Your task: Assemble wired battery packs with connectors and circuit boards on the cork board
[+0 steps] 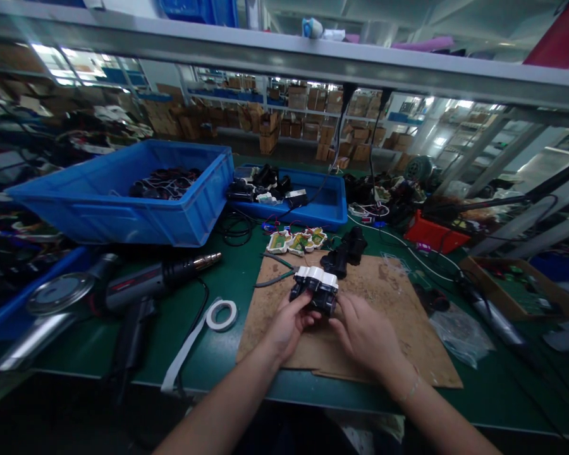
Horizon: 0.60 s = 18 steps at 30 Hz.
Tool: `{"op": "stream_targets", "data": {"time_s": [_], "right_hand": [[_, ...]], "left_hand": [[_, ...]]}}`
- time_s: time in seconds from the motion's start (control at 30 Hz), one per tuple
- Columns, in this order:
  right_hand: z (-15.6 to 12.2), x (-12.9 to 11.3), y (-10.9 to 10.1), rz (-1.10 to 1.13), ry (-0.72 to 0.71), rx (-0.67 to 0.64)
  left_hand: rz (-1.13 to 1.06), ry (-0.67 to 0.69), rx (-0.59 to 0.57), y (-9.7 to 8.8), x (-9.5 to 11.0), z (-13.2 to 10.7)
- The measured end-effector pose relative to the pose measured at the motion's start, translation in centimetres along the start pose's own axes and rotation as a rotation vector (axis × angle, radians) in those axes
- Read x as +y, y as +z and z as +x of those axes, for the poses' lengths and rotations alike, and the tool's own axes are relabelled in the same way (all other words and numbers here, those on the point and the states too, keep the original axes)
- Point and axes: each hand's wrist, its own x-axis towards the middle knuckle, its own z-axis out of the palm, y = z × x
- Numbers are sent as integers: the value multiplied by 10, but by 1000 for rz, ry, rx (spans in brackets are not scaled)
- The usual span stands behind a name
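Observation:
A black-and-white plastic housing [316, 277] with a lobed outline is held just above the cardboard sheet [284, 344]. My left hand [287, 325] grips its left side, thumb on the black face and fingers curled underneath. Against its right edge, my right hand [367, 328] is closed with bent fingers; the fingertips are partly hidden. Just behind the housing lie green-handled pliers [279, 277], their jaws out of sight. Farther back are a black plastic shell [344, 254] and white lobed shells with circuit boards [298, 241], with thin wires attached.
Left on the green bench are a heat gun [142, 284] and a roll of white tape [221, 315]. Behind stand a deep blue bin [137, 221] and a shallow blue tray [329, 196] of parts. Rightward are a plastic bag [462, 335] and a cardboard box [507, 300] of boards.

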Motion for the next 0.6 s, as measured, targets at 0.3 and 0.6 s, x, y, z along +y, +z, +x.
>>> {"op": "stream_targets", "data": {"time_s": [0.3, 0.6], "right_hand": [[7, -13, 2, 282, 171, 7], [6, -26, 19, 862, 457, 52]], "left_hand": [[-26, 54, -28, 3, 1, -2], [199, 253, -91, -3, -6, -3]]}}
